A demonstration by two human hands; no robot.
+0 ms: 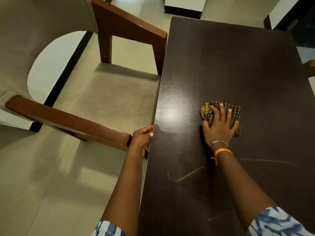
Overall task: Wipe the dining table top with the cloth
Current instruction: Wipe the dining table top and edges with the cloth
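— Nearest the person, what shows on the dark surface (pixel 221 193)?

— Pale streaks (pixel 185 175), still unwiped, on the near side of the right hand (pixel 219 126). That hand lies flat with fingers spread, pressing the checked cloth (pixel 234 113) down.

— And the left hand (pixel 142 136)?

— Curled over the surface's left edge, apparently bracing; it holds nothing else.

— So the cloth goes where?

— It sits mid-surface, directly under the right palm. I judge a pull back toward the body reaches the streaks; the far end lies beyond.
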